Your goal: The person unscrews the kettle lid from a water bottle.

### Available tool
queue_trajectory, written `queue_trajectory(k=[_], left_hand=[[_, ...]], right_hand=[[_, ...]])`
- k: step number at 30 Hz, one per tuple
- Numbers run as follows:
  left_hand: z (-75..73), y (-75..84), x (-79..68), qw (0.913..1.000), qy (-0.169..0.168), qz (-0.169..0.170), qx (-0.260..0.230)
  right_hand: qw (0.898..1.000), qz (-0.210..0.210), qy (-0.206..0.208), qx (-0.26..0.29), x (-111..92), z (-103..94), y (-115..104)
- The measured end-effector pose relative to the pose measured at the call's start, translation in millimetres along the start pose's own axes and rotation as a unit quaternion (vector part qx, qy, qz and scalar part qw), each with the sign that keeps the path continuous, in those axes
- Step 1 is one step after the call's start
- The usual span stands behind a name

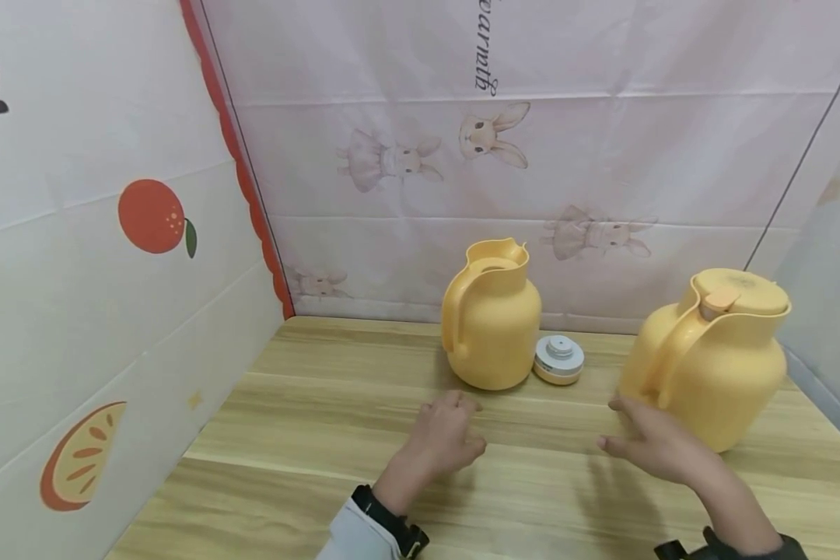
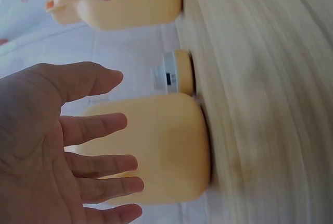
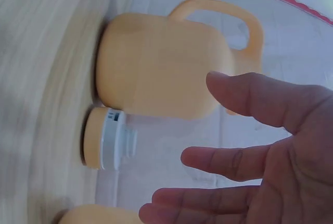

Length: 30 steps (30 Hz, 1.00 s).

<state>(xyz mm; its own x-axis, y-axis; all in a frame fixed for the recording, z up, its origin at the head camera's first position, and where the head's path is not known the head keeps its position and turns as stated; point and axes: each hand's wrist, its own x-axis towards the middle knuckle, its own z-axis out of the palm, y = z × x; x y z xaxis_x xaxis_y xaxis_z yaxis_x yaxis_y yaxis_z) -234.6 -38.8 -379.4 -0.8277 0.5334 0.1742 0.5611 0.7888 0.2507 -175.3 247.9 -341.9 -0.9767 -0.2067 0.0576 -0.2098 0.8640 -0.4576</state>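
Two yellow thermos jugs stand upright on the wooden table. The left thermos jug (image 1: 495, 334) has an uncovered top and its handle faces left. Beside its base, a grey-and-yellow lid (image 1: 558, 359) lies upside down. The right thermos jug (image 1: 714, 365) wears its lid. My left hand (image 1: 442, 439) hovers in front of the left jug; in the left wrist view its fingers (image 2: 104, 164) are spread and hold nothing. My right hand (image 1: 661, 445) is in front of the right jug, its fingers extended and nothing held; whether it touches that jug I cannot tell.
The light wood table (image 1: 308, 435) meets a pale wall covering (image 1: 392, 257) with rabbit prints at the back. On the left rises a white wall (image 1: 210, 334) with fruit pictures. Another pale wall (image 1: 829, 311) borders the right side.
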Motion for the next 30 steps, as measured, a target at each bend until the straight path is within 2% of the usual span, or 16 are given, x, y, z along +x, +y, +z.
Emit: queue_trajectory(k=[10,21,30], left_hand=[[3.4,12.9,0.3,0.9999,0.008,0.003,-0.008],[13.1,24.8,8.8,0.9998,0.003,0.002,-0.022],[24.2,29.9,12.4,0.9999,-0.006,0.003,-0.011]], right_hand=[[0.999,0.031,-0.011,0.015,-12,-15.0,12],[0.996,0.029,0.061,0.050,-21,-15.6,23],[0.990,0.075,0.110,0.049,-21,-22.6,30]])
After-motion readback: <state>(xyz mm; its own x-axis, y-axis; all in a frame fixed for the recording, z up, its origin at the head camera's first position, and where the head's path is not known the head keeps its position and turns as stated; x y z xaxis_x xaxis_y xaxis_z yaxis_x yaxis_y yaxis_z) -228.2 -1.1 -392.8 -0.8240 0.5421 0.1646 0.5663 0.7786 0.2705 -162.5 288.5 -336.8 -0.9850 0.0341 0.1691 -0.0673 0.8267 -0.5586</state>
